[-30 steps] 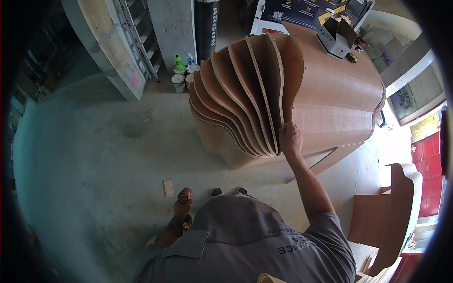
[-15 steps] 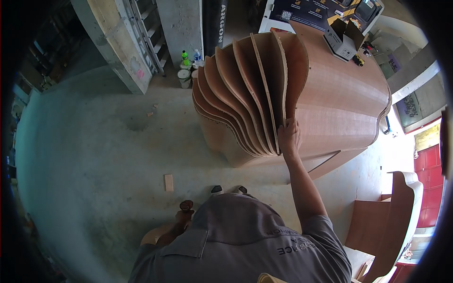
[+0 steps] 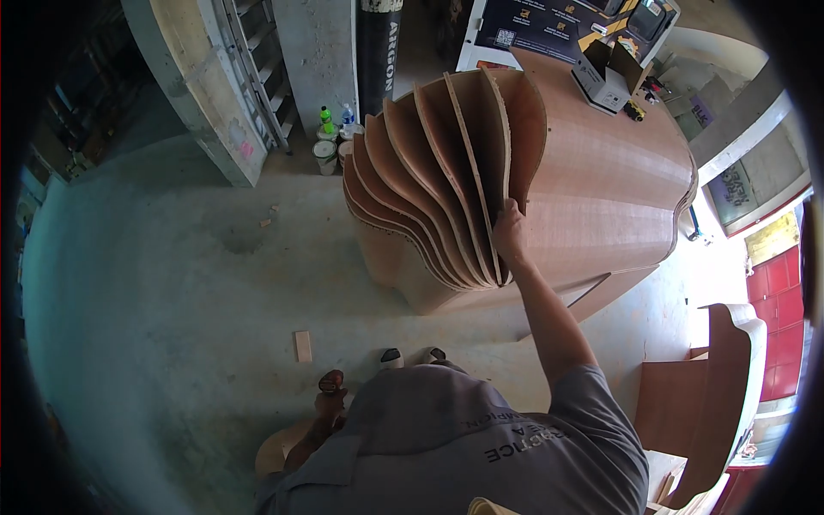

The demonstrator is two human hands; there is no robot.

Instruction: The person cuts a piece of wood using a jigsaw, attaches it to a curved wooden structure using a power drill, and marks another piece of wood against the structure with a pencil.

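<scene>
My right hand (image 3: 511, 233) reaches forward with its fingers closed over the edge of a curved plywood panel (image 3: 532, 129). That panel is one of several thin wavy panels (image 3: 429, 163) fanned out at the end of a large curved wooden body (image 3: 609, 172). Low on the left, my left hand (image 3: 330, 403) is closed around a reddish-brown tool with a rounded end (image 3: 330, 381); its lower part is hidden, so the kind of tool cannot be told.
A small wood offcut (image 3: 302, 346) lies on the concrete floor. An open cardboard box (image 3: 603, 81) and a yellow-black item (image 3: 634, 111) rest on the wooden body. Behind are paint buckets (image 3: 325, 156), a ladder (image 3: 262, 73) and a black cylinder (image 3: 380, 51). Another curved wooden piece (image 3: 712, 403) stands right.
My right hand has slid a little up and away along the panel edge, still closed on it. My left hand with the tool shifts slightly. The whole view has tilted a little.
</scene>
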